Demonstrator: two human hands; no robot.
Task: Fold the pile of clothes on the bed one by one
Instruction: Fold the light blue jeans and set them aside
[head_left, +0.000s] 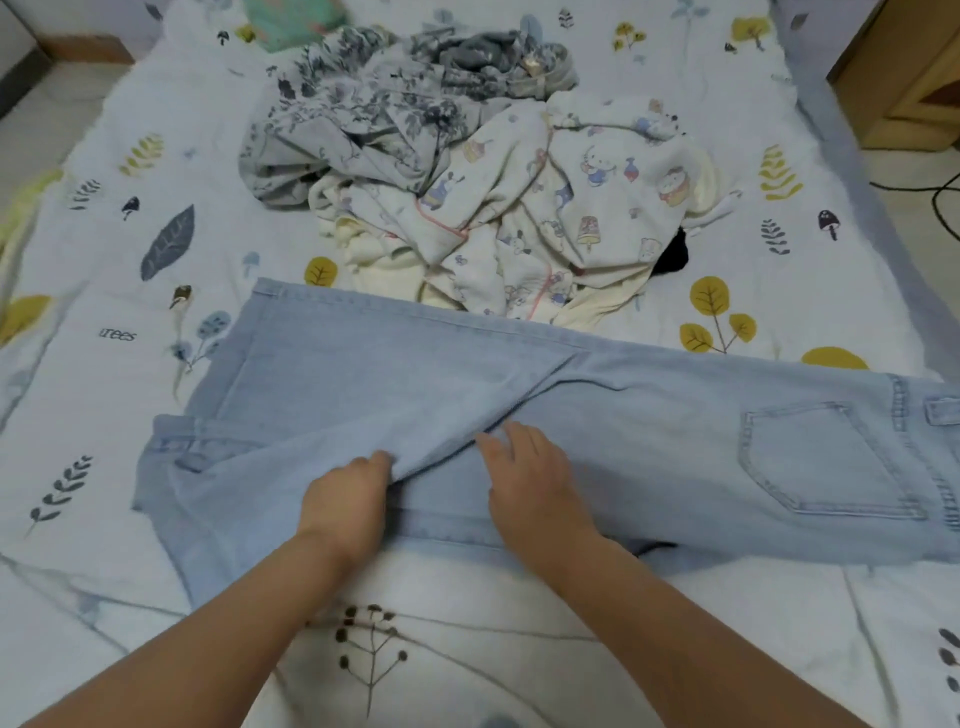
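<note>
Your left hand (345, 499) pinches a fold of the jeans (519, 431) lying flat at 6 o'clock on the bed (104, 260), while your right hand (535, 483) rests open, pressing them smooth for folding, pile (441, 171) waiting at 12.

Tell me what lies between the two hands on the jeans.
In the head view, only light blue jeans: a raised denim fold runs between the left hand and the right hand. Nothing else sits there.
</note>
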